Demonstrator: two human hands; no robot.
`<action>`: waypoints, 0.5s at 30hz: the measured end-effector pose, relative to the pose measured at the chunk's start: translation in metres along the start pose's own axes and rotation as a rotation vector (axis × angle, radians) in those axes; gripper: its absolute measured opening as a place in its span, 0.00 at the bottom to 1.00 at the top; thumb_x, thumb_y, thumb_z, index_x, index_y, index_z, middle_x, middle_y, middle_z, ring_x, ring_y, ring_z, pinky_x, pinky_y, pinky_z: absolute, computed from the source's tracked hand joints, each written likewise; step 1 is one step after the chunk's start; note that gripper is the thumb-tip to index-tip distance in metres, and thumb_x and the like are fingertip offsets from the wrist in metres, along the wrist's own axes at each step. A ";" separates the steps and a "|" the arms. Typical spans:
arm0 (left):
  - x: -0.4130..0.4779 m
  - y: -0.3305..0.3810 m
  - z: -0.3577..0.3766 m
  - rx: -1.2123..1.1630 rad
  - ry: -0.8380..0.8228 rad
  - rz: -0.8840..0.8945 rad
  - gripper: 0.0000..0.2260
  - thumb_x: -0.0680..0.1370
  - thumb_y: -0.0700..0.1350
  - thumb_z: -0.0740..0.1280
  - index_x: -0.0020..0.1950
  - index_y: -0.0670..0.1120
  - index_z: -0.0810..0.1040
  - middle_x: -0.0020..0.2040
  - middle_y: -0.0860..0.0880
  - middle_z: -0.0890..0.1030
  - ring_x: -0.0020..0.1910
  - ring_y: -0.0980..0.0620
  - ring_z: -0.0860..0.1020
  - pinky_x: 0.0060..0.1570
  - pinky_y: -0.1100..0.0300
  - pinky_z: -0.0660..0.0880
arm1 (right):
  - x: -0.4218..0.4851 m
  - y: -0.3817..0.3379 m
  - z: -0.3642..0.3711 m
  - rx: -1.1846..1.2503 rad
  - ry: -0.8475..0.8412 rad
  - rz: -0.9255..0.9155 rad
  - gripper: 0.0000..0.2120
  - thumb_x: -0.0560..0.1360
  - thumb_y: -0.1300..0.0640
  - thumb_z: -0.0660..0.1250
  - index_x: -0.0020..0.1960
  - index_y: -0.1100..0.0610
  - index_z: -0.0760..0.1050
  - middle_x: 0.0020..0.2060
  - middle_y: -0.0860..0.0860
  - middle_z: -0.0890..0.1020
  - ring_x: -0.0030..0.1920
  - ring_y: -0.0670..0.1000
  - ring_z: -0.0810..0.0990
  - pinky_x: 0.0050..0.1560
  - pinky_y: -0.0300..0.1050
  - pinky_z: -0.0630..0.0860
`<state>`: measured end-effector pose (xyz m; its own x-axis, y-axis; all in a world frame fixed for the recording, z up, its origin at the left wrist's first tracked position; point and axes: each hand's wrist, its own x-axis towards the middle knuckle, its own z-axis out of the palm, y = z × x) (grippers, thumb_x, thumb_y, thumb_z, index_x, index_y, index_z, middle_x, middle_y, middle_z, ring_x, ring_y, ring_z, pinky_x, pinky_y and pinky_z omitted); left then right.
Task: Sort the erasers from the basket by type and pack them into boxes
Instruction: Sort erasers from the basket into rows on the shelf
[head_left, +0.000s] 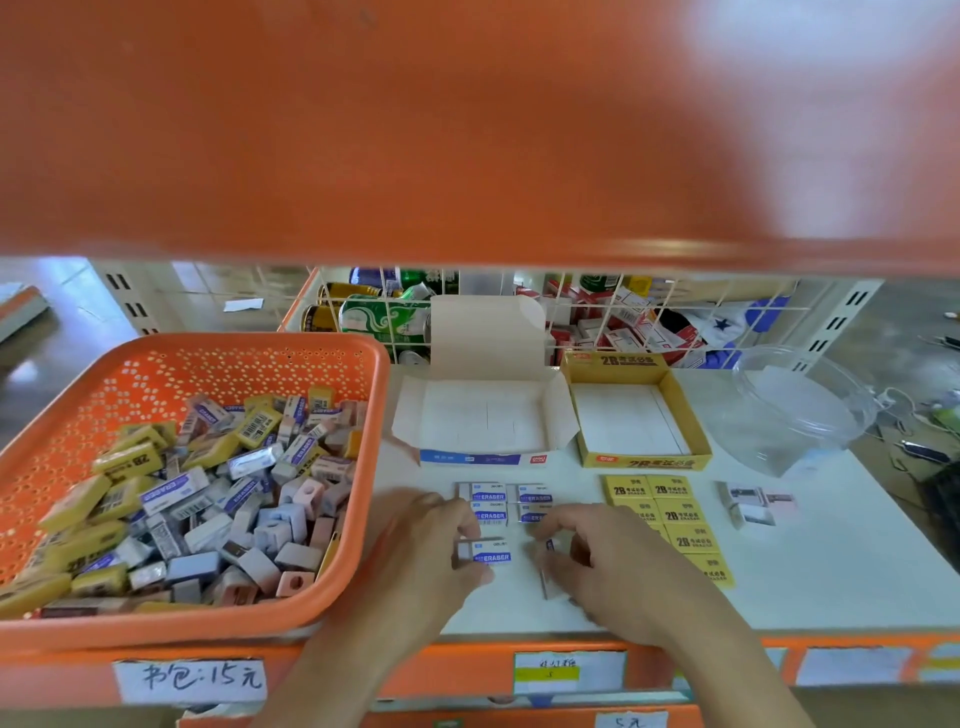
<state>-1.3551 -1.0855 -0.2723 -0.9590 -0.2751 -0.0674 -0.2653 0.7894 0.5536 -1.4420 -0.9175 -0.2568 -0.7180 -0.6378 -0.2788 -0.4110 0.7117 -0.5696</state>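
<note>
An orange basket (332, 597) at the left holds a heap of mixed erasers (208, 499): yellow, white-and-blue, pink and grey. An open white box (488, 421) and an open yellow 2B box (631, 415) stand empty behind the sorted rows. White ERASER-sleeved erasers (506, 501) lie in a block in front of the white box. My left hand (415, 566) pinches one such eraser (485, 552) at its left end. My right hand (613, 566) holds another white eraser (550, 566) just right of it. Yellow 2B erasers (670, 512) lie in rows to the right. A few grey-white erasers (750, 504) sit further right.
A clear plastic tub (800, 405) lies tilted at the right. A wire rack (519, 312) behind holds cans and small red-and-white boxes. An orange shelf (467, 130) hangs overhead, blocking the upper view. Price labels (189, 678) line the shelf's front edge.
</note>
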 end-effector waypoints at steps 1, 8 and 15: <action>0.000 0.000 0.000 -0.001 0.001 0.005 0.10 0.72 0.53 0.74 0.46 0.56 0.73 0.44 0.59 0.71 0.37 0.66 0.71 0.38 0.77 0.66 | -0.002 0.000 -0.003 0.000 -0.024 0.007 0.12 0.77 0.47 0.63 0.60 0.43 0.74 0.36 0.43 0.76 0.32 0.41 0.73 0.34 0.35 0.70; -0.003 -0.001 -0.001 0.036 0.009 0.046 0.09 0.74 0.54 0.71 0.47 0.57 0.73 0.41 0.61 0.70 0.38 0.67 0.70 0.41 0.79 0.63 | -0.007 -0.003 -0.009 -0.063 -0.016 0.085 0.09 0.71 0.48 0.72 0.49 0.47 0.76 0.39 0.41 0.76 0.37 0.41 0.75 0.34 0.33 0.70; -0.004 -0.002 0.001 0.009 0.012 0.040 0.09 0.74 0.53 0.71 0.46 0.58 0.71 0.42 0.61 0.70 0.38 0.66 0.70 0.42 0.79 0.63 | -0.004 -0.002 0.010 -0.118 0.250 0.140 0.11 0.75 0.43 0.65 0.41 0.49 0.71 0.37 0.46 0.77 0.39 0.45 0.74 0.39 0.42 0.73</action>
<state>-1.3508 -1.0855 -0.2738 -0.9676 -0.2499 -0.0353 -0.2278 0.8046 0.5484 -1.4330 -0.9191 -0.2623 -0.8820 -0.4496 -0.1413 -0.3504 0.8261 -0.4414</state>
